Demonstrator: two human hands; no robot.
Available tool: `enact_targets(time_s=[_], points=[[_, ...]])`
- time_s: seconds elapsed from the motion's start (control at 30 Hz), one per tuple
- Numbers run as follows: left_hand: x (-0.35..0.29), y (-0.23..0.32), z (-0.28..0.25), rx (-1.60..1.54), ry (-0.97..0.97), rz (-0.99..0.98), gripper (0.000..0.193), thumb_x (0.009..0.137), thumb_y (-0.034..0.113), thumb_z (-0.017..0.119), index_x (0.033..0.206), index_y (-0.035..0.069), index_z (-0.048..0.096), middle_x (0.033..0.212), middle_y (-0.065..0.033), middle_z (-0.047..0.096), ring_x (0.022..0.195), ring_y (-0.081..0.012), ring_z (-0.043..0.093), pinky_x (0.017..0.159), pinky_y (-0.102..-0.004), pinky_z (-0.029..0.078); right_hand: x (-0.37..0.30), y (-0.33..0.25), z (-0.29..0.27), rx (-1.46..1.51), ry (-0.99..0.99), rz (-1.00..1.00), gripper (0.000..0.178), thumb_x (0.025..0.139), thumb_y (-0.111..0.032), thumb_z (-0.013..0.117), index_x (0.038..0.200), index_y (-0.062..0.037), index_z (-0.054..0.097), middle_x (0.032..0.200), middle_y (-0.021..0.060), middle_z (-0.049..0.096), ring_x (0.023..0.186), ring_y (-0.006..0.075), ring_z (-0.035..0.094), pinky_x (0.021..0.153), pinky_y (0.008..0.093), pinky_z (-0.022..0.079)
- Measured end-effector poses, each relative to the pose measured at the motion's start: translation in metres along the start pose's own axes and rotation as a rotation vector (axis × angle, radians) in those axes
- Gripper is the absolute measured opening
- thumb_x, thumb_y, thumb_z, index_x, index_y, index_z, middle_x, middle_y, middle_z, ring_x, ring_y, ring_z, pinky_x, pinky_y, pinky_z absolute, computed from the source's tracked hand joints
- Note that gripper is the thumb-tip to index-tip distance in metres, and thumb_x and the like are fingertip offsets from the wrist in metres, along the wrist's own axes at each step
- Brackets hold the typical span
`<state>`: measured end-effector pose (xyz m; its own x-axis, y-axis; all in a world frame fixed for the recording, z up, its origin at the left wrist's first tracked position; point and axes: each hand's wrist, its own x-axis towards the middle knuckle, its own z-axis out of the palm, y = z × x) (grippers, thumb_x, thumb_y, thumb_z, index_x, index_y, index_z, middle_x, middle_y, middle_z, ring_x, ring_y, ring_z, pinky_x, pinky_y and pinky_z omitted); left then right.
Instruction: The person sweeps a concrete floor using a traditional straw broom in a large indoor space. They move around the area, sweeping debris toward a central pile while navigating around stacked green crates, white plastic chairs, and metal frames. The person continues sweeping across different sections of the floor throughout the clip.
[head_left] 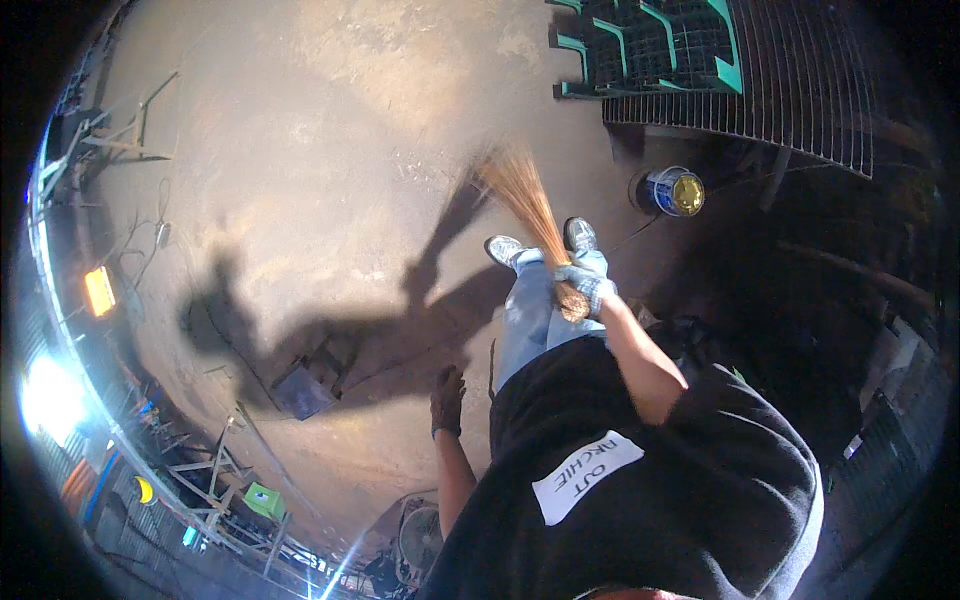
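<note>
Fingers of the gloved right hand (585, 288) wrap tightly round the bound neck of a broom (528, 205), its long straw bristles fanning, blurred, over the floor (320, 150) just ahead of the shoes (540, 242). The left hand (447, 398), in a dark glove, hangs loose and slightly curled, holding nothing. The floor is rough, dusty concrete, wide open leftward; a tin can (668, 191) and wire mesh racks (730, 70) crowd the right edge.
</note>
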<state>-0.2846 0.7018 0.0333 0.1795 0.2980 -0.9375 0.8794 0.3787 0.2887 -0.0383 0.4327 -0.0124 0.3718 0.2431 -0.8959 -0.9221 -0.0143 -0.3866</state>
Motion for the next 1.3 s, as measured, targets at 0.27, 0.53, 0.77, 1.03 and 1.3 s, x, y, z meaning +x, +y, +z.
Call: enact_targets(time_s=[0.27,0.53,0.77,1.03,1.3], points=[[0.007,0.022,0.019,-0.011,-0.068,0.038,0.050,0.088,0.034,0.059,0.128,0.005,0.050,0.119,-0.0110,0.055,0.106,-0.0211,0.055,0.091,-0.0336,0.045,0.037,0.005,-0.093,0.193,0.501,0.150,0.023,0.085,-0.017,0.059,0.107,-0.0139,0.055,0.072,0.0079,0.058,0.053,0.0217,0.057,0.045,0.0393,0.048],[0.008,0.011,0.006,0.163,-0.071,-0.013,0.048,0.089,0.031,0.056,0.128,0.003,0.050,0.121,-0.0125,0.055,0.107,-0.0223,0.055,0.091,-0.0342,0.046,0.083,0.047,-0.023,-0.311,0.244,0.037,0.037,0.082,-0.025,0.066,0.113,-0.0075,0.055,0.084,0.0050,0.060,0.072,0.0189,0.058,0.064,0.0314,0.049],[0.023,0.017,0.005,0.053,-0.076,0.078,0.043,0.087,0.028,0.060,0.123,0.004,0.054,0.118,-0.0093,0.056,0.105,-0.0191,0.055,0.087,-0.0312,0.046,-0.023,0.034,-0.076,-0.104,0.284,0.072,0.052,0.083,-0.016,0.063,0.132,-0.0170,0.044,0.079,0.0060,0.059,0.062,0.0187,0.059,0.049,0.0352,0.048],[0.018,0.023,0.016,0.108,-0.116,0.071,0.044,0.088,0.031,0.060,0.123,0.006,0.054,0.114,-0.0065,0.056,0.102,-0.0169,0.053,0.088,-0.0310,0.044,0.071,0.029,-0.067,-0.224,0.298,0.092,0.020,0.081,-0.013,0.065,0.099,-0.0063,0.059,0.073,0.0079,0.060,0.060,0.0207,0.059,0.054,0.0351,0.050],[0.006,0.019,-0.004,0.178,-0.046,0.026,0.047,0.089,0.033,0.056,0.126,0.005,0.051,0.118,-0.0110,0.057,0.108,-0.0211,0.054,0.089,-0.0346,0.045,0.109,0.052,0.075,-0.757,0.280,0.188,0.042,0.073,-0.042,0.074,0.101,-0.0113,0.067,0.082,0.0010,0.067,0.074,0.0149,0.063,0.067,0.0299,0.050]])
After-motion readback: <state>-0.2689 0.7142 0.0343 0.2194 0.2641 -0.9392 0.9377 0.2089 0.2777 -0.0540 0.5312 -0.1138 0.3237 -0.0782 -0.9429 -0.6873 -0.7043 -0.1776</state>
